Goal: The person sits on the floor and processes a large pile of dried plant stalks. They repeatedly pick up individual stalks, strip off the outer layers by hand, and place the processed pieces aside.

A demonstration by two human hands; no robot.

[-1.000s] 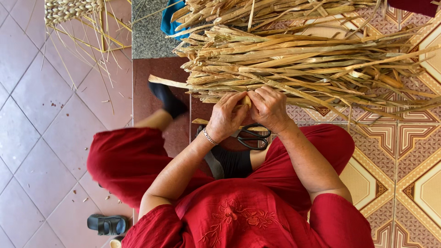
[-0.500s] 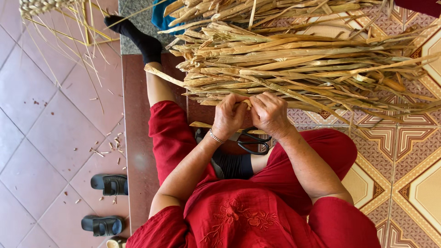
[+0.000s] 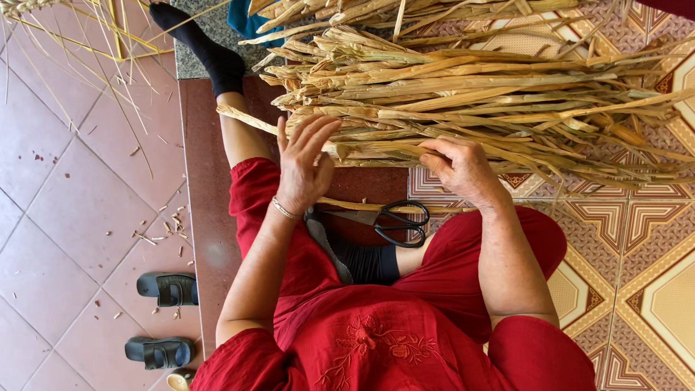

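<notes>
A big pile of dried, straw-coloured plant stalks (image 3: pixel 463 94) lies across the floor in front of me. My left hand (image 3: pixel 302 165), with a thin bracelet at the wrist, is open with its fingers spread, and the fingertips touch the near edge of the pile. My right hand (image 3: pixel 461 168) has its fingers curled around a dried stalk at the pile's near side. Black-handled scissors (image 3: pixel 387 219) rest on my lap between my arms, beside a loose flat strip (image 3: pixel 347 205). I wear red clothes.
My leg in a black sock (image 3: pixel 205 49) stretches out at the left, along a dark red step (image 3: pixel 206 217). Two dark sandals (image 3: pixel 165 318) and stalk scraps lie on the pink tiles. Patterned tiles (image 3: pixel 637 253) lie at the right. Thin straws (image 3: pixel 87 36) are at the top left.
My hands were together at the pile's edge and have moved apart. The left hand has opened its fingers; the right stays curled on a stalk. The view has shifted.
</notes>
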